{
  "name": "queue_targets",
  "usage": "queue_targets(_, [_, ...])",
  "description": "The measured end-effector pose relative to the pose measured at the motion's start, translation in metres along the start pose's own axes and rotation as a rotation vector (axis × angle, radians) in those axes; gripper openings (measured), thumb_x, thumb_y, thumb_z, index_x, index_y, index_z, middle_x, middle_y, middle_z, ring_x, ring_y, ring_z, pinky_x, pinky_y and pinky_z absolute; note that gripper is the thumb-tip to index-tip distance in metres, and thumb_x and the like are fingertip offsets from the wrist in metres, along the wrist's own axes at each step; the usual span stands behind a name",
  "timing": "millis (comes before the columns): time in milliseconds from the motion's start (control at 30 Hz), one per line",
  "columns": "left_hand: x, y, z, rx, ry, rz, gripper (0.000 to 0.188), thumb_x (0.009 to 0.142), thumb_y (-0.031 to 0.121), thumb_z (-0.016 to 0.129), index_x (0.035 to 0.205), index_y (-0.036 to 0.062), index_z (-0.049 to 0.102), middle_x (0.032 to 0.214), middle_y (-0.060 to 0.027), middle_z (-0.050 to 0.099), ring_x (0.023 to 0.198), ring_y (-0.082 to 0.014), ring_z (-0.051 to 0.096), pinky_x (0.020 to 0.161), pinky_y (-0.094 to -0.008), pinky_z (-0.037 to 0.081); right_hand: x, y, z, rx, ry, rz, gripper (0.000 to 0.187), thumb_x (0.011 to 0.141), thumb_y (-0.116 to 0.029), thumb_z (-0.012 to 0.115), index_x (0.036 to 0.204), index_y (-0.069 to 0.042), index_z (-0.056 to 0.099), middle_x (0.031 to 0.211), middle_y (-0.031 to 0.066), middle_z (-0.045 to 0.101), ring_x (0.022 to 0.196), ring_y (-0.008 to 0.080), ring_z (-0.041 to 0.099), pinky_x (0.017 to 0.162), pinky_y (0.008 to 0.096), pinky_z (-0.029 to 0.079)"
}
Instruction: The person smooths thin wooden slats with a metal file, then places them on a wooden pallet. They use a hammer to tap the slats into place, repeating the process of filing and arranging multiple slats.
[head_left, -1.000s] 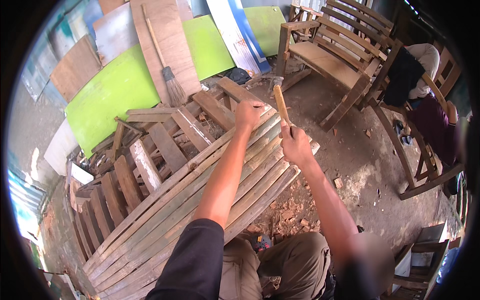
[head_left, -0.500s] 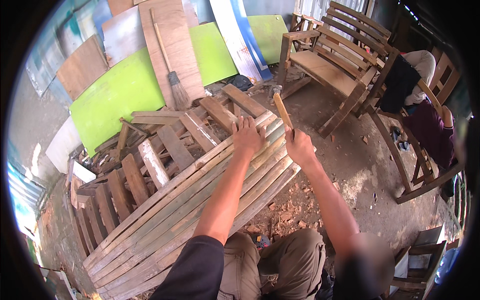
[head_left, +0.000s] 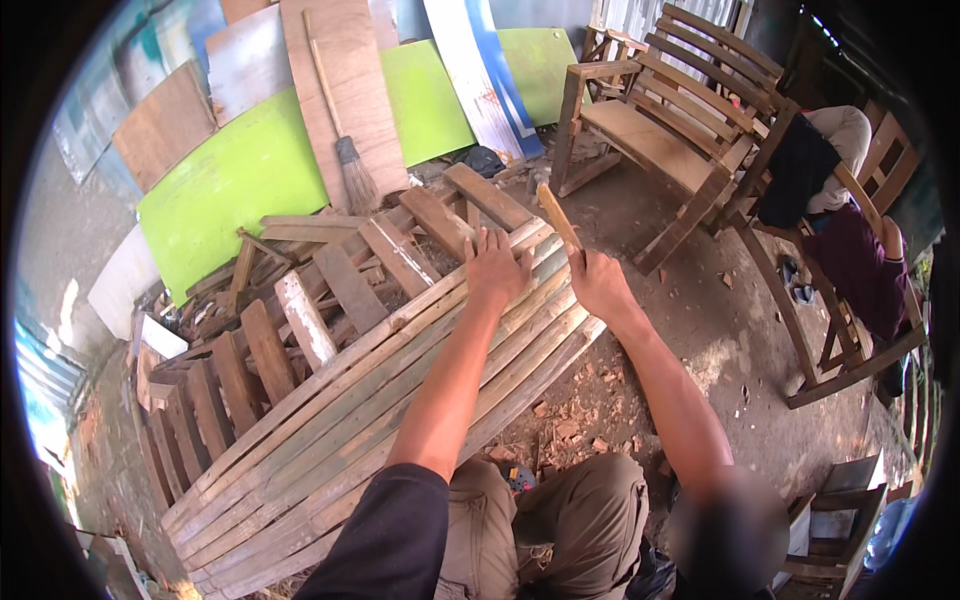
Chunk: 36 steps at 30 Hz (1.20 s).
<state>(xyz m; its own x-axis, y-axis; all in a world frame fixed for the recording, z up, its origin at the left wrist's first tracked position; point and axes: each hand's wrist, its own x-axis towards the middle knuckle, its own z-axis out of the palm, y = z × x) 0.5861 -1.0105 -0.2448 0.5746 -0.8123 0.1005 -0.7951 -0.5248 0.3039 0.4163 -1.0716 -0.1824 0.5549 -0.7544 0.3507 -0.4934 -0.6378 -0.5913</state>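
A hammer (head_left: 559, 218) with a pale wooden handle is gripped in my right hand (head_left: 601, 287). Its head, small and blurred, points away over the far right end of a panel of long wooden slats (head_left: 400, 390). My left hand (head_left: 497, 268) rests on that same end, fingers stretched out over the slats and the edge of a short crosspiece. Whether a nail is under either hand I cannot make out. Several short brown boards (head_left: 349, 287) stick out from the panel's far side.
A broom (head_left: 350, 170) leans on upright sheets, among them a lime-green panel (head_left: 240, 190). Wooden chairs (head_left: 650, 140) stand at the right, with a person in a dark red top (head_left: 855, 265) beside them. Broken chips (head_left: 567, 428) litter the floor near my knees.
The hammer has swung slightly left and down toward the slats, with my right hand shifting only a little. My left hand stays in place on the panel.
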Motion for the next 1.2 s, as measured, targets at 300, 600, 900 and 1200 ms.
queue_targets(300, [0.0,-0.001,-0.001,-0.022,0.008,-0.008,0.078,0.102,0.055,0.035,0.156,-0.0024,0.033,0.163,-0.0159,0.034,0.155,-0.0278,0.022,0.127,-0.0481,0.012,-0.018,0.003,0.009,0.04,0.028,0.026,0.047,0.106,-0.032,0.052,0.085,0.009,0.06,0.075,0.037,0.062,0.078,0.0571,0.063,0.068,0.0588,0.051])
queue_targets(600, [-0.001,0.0,0.003,-0.042,0.029,0.004,0.079,0.101,0.055,0.037,0.154,-0.0035,0.036,0.162,-0.0171,0.036,0.155,-0.0283,0.023,0.127,-0.049,0.012,-0.017,0.002,0.01,0.043,0.053,0.148,0.053,0.106,-0.039,0.049,0.085,0.008,0.061,0.075,0.0359,0.062,0.08,0.056,0.063,0.07,0.0589,0.05])
queue_targets(900, [-0.004,-0.003,0.004,-0.059,0.023,0.017,0.079,0.101,0.055,0.038,0.153,-0.0045,0.036,0.161,-0.0174,0.037,0.154,-0.0298,0.024,0.127,-0.0508,0.012,-0.028,0.027,0.028,-0.028,-0.003,0.012,0.051,0.106,-0.036,0.049,0.087,0.009,0.062,0.08,0.0382,0.062,0.084,0.0579,0.061,0.076,0.0605,0.049])
queue_targets(1200, [0.0,0.002,0.002,-0.024,0.048,0.022,0.079,0.102,0.055,0.036,0.154,-0.004,0.035,0.161,-0.0169,0.038,0.154,-0.0297,0.025,0.126,-0.0506,0.013,0.007,0.026,0.006,-0.124,-0.118,0.124,0.052,0.107,-0.039,0.047,0.092,0.008,0.062,0.079,0.0372,0.065,0.082,0.058,0.064,0.071,0.0599,0.054])
